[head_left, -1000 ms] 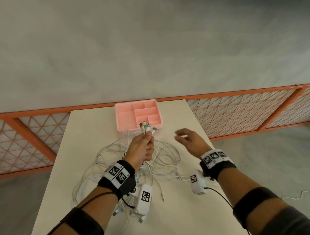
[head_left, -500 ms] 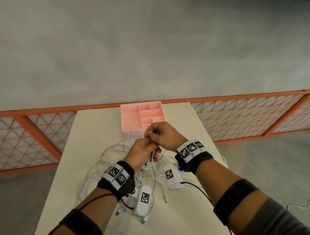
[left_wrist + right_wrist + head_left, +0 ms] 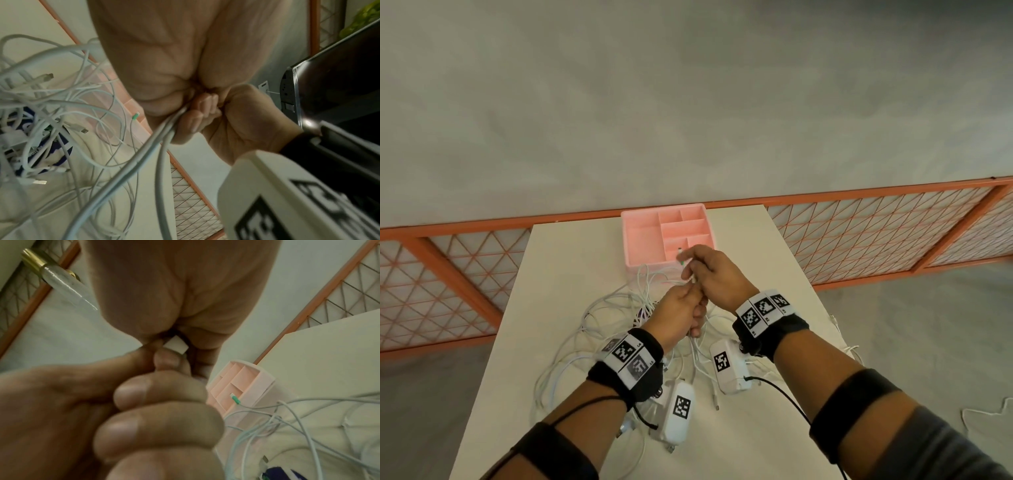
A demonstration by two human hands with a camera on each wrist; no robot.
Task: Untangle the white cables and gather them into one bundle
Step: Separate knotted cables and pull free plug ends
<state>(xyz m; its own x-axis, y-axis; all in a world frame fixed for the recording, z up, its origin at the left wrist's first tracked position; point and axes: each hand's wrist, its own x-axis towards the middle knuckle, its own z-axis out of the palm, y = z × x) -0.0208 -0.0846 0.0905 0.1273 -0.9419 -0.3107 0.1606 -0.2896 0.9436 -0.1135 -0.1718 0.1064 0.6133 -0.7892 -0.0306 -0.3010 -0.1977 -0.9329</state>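
A tangle of white cables [image 3: 599, 315] lies on the cream table [image 3: 571, 260]. My left hand [image 3: 681, 308] is closed in a fist round several strands [image 3: 164, 129] lifted from the tangle. Just beyond it, my right hand [image 3: 712, 274] pinches the upper ends of those strands, with a white connector [image 3: 176, 346] between its fingertips. One green-tipped connector [image 3: 680, 257] sticks up beside the right fingers. The two hands touch. Loose loops [image 3: 287, 418] hang down to the table.
A pink compartment tray [image 3: 642, 240] stands at the table's far edge, right behind the hands. A dark blue and white item [image 3: 41, 138] lies under the tangle. An orange mesh fence [image 3: 859, 233] runs behind the table. Another cable [image 3: 989, 411] lies on the floor at right.
My right hand, open at the right a second ago, has come over to the left fist and closed on the cable ends. The left hand has kept its grip.
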